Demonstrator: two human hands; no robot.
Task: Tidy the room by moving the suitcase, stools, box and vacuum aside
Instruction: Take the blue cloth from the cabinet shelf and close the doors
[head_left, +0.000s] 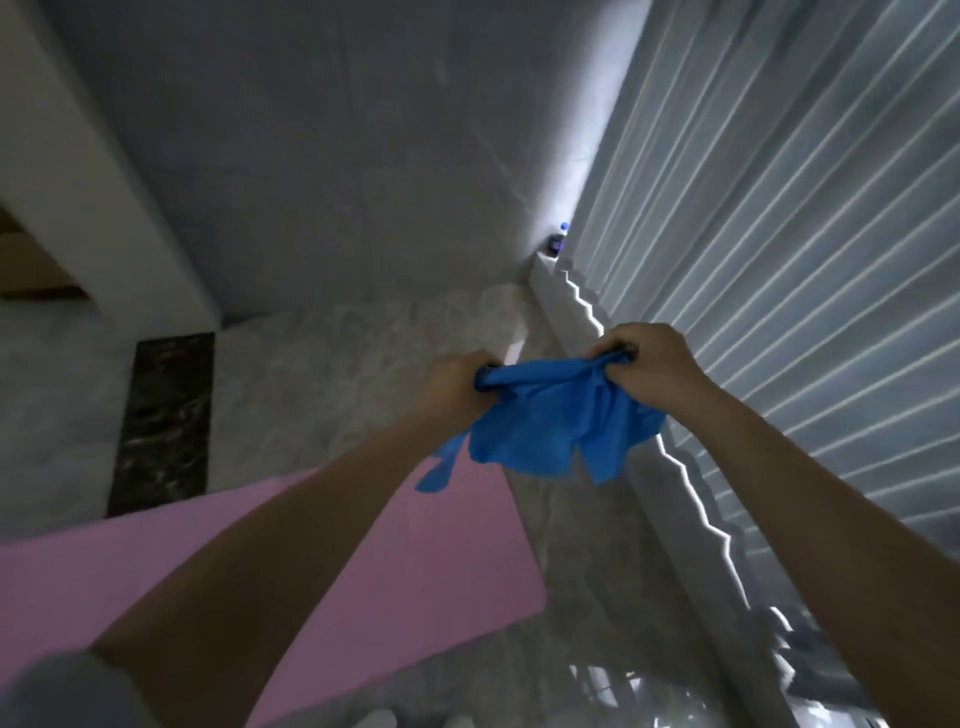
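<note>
A crumpled blue cloth (545, 421) hangs in the air in front of me, stretched between both hands. My left hand (457, 387) grips its left top corner and my right hand (649, 366) grips its right top corner. A strip of the cloth dangles down at the lower left. No suitcase, stool, box or vacuum shows in this view.
A pink mat (322, 582) lies on the grey marble floor (322, 364) below my arms. Pleated grey curtains (779, 234) run along the right side. A small bottle with a blue cap (557, 241) stands by the curtain at the far wall. A white pillar (88, 208) rises at left.
</note>
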